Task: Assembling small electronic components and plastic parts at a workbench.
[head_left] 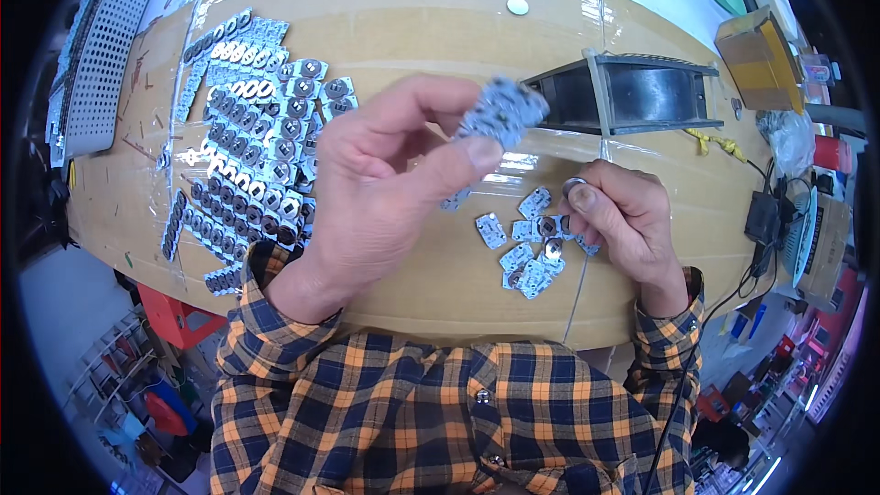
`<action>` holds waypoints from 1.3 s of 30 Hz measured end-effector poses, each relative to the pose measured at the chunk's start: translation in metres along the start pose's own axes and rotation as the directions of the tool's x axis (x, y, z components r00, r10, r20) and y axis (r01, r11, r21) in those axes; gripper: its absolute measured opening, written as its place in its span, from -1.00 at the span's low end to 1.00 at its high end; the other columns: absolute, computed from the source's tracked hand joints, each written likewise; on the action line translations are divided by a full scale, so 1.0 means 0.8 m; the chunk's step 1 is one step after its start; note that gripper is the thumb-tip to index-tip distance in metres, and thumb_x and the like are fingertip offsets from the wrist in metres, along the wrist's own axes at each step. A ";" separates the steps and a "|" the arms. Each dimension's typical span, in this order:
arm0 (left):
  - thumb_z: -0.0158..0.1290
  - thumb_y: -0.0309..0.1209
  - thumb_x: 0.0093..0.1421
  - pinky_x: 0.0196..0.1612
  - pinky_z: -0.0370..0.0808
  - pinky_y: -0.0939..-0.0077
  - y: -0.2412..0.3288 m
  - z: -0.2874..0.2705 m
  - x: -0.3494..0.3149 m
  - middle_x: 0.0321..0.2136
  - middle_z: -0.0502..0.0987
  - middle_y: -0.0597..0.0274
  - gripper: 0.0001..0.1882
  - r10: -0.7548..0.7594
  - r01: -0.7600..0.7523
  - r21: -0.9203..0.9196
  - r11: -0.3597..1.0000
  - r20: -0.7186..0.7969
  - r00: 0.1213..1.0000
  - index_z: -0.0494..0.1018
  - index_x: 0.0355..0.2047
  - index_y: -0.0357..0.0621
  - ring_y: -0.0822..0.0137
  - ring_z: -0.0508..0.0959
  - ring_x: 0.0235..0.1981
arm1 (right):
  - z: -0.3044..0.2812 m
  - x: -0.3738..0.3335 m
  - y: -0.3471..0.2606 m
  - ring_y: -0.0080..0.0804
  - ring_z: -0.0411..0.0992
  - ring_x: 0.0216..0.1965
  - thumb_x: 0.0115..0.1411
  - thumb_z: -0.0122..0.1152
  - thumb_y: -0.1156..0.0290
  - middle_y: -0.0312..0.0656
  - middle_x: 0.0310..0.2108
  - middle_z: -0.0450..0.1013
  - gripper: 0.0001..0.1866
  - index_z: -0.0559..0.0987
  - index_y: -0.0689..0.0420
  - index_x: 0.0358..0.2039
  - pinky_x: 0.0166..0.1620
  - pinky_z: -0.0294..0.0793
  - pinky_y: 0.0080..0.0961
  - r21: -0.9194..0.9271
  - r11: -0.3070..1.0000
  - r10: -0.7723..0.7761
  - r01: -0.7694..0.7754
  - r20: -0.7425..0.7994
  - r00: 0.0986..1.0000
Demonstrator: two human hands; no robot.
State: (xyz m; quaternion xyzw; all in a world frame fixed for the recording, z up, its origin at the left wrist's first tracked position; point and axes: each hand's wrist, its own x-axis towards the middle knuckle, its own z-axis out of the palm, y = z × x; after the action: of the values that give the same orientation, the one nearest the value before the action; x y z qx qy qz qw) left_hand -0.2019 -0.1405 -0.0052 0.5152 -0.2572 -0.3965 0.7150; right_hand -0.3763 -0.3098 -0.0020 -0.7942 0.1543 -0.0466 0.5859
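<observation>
**Plates in one hand, round cap in the other**

Midway through pairing parts, by the look of it. Left hand (pixel 385 179) raised above the bench (pixel 412 18), thumb and forefinger pinched shut on a small stack of pale blue-grey plates (pixel 502 110). Right hand (pixel 623 215) lower and nearer the body, fingertips closed on a small round metal cap (pixel 575 187), just above a loose scatter of plates (pixel 532 252) lying flat on the bench.

Next move, as a judgement: bringing the two hands together, cap seated square on a plate. Calls for a steady pinch on the stack (several plates fanned together, easy to let one slip) and a fine turn of the right wrist.

Held stack tilted, long axis running from lower left to upper right, free end pointing away from the body toward the black open-fronted box (pixel 642 92). Broad faces of the plates turned partly up to the camera. Cap too small to tell which face is up.

Far left on the bench: rows of finished plates with caps (pixel 252 147), overlapped in slanting lines, well apart from both hands.
</observation>
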 end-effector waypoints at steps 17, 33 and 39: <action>0.10 -0.52 0.25 -0.16 0.67 0.27 -0.016 0.021 -0.012 -0.25 0.54 0.06 -0.83 -0.165 0.129 -0.305 0.944 -0.097 0.981 0.37 -0.19 -0.29 0.29 0.63 -0.24 | -0.002 -0.005 -0.007 -0.64 0.40 -0.61 0.36 0.07 0.41 -0.26 -0.54 0.49 -0.76 0.58 0.30 -0.36 -0.58 0.32 -0.67 0.128 0.992 -0.014 0.021 -0.056 0.998; 0.24 -0.49 0.09 -0.36 0.53 0.49 -0.002 0.004 -0.003 -0.46 0.60 0.12 -0.73 0.028 -0.334 0.620 0.710 0.449 0.893 0.53 -0.18 -0.31 0.23 0.65 -0.42 | -0.010 -0.002 0.002 -0.58 0.35 -0.70 0.31 0.08 0.42 -0.28 -0.67 0.39 -0.75 0.51 0.28 -0.48 -0.59 0.27 -0.58 -0.088 0.981 -0.163 0.174 0.120 0.979; 0.16 -0.46 0.24 -0.49 0.40 0.74 -0.009 0.012 -0.009 -0.47 0.61 0.28 -0.84 -0.261 0.197 0.211 0.957 0.341 0.903 0.53 -0.23 -0.31 0.61 0.53 -0.52 | -0.011 -0.005 -0.015 -0.59 0.32 -0.73 0.32 0.09 0.37 -0.29 -0.69 0.38 -0.72 0.51 0.28 -0.48 -0.63 0.24 -0.63 0.020 0.999 -0.031 0.030 0.089 0.996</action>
State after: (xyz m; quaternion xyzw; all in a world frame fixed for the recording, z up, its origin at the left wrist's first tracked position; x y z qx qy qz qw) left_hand -0.2153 -0.1407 -0.0088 0.5187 -0.3564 -0.5432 0.5557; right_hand -0.3797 -0.3132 0.0124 -0.7922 0.1155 -0.0216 0.5988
